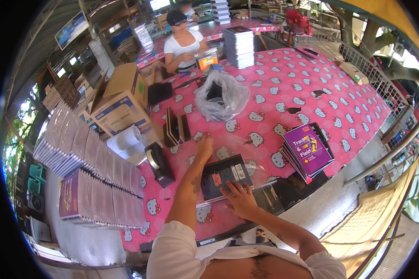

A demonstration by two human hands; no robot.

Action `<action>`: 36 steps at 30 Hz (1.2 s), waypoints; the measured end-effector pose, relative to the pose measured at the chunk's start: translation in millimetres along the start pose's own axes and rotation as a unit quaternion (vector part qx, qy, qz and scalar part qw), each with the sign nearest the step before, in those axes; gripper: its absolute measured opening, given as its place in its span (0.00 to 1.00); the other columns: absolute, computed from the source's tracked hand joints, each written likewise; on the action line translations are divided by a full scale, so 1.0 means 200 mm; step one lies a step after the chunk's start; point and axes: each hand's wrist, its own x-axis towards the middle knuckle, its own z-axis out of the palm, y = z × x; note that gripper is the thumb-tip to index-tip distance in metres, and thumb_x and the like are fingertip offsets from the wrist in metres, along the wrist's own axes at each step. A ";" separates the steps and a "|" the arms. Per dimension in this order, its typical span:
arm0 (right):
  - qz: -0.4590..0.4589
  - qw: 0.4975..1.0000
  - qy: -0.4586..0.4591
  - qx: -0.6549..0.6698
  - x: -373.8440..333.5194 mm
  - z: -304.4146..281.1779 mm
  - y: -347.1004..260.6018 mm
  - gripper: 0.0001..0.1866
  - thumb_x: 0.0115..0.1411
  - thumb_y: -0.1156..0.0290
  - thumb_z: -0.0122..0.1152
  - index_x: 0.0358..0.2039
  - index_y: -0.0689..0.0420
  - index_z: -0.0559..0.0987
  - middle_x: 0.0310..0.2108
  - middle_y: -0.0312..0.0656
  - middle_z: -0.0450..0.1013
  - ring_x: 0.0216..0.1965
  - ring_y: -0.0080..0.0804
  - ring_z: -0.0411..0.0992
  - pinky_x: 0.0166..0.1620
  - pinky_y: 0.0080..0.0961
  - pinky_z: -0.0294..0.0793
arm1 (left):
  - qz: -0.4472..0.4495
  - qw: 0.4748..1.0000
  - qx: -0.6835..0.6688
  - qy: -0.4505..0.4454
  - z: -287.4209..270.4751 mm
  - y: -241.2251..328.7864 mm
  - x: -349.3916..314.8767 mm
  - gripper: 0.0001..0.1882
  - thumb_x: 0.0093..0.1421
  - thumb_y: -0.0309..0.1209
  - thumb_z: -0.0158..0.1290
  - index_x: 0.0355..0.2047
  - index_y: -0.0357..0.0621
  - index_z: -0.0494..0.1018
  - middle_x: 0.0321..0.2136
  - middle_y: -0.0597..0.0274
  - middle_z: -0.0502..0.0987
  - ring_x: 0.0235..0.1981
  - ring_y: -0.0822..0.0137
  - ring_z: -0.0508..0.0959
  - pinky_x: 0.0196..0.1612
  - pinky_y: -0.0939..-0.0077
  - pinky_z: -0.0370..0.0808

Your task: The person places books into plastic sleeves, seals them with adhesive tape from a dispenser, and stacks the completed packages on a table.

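Rests right hand (239,198), fingers spread, on a black notebook (222,171). Extends left hand (204,148) (partly curled; cannot tell its hold) across pink tabletop (295,88).

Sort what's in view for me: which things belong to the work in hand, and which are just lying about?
Work in hand:
- black spiral notebook, under the right hand
- probably the purple-covered notebooks
- possibly the tape dispenser

Apparently just lying about:
- red fan
- open cardboard box
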 end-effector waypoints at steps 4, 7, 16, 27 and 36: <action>0.025 0.999 -0.016 0.019 -0.01 -0.02 0.00 0.36 0.57 0.51 0.64 0.65 0.42 0.66 0.68 0.43 0.56 0.69 0.41 0.53 0.65 0.58 0.53 | 0.078 0.994 -0.006 0.078 0.03 0.00 0.04 0.09 0.57 0.31 0.54 0.38 0.42 0.72 0.41 0.48 0.75 0.44 0.48 0.76 0.43 0.48 0.70; 0.018 0.999 -0.028 0.009 0.01 -0.03 -0.01 0.36 0.56 0.52 0.64 0.65 0.42 0.66 0.68 0.42 0.56 0.69 0.40 0.53 0.66 0.58 0.53 | 0.093 0.995 -0.023 -0.002 -0.01 -0.09 0.05 0.07 0.57 0.29 0.53 0.35 0.41 0.72 0.38 0.50 0.76 0.42 0.49 0.77 0.42 0.51 0.71; 0.009 1.000 -0.014 -0.007 0.01 -0.03 -0.01 0.38 0.53 0.53 0.67 0.65 0.44 0.67 0.67 0.43 0.57 0.68 0.43 0.54 0.65 0.58 0.53 | 0.233 0.967 0.003 0.106 -0.27 0.07 -0.04 0.06 0.56 0.25 0.50 0.35 0.41 0.70 0.31 0.52 0.77 0.40 0.51 0.77 0.43 0.55 0.70; -0.029 0.999 0.038 -0.008 0.00 0.02 -0.01 0.40 0.52 0.51 0.68 0.64 0.45 0.66 0.66 0.44 0.57 0.67 0.44 0.54 0.63 0.59 0.55 | 0.219 0.972 0.034 0.080 -0.47 0.16 -0.23 0.05 0.56 0.26 0.50 0.34 0.42 0.72 0.33 0.53 0.77 0.41 0.55 0.77 0.46 0.57 0.68; -0.027 0.998 0.058 -0.016 -0.02 0.07 0.00 0.43 0.48 0.49 0.71 0.64 0.45 0.66 0.66 0.45 0.57 0.67 0.45 0.55 0.63 0.60 0.55 | 0.230 0.964 0.097 0.096 -0.55 0.19 -0.32 0.05 0.58 0.27 0.51 0.35 0.44 0.73 0.32 0.60 0.75 0.42 0.58 0.74 0.49 0.62 0.66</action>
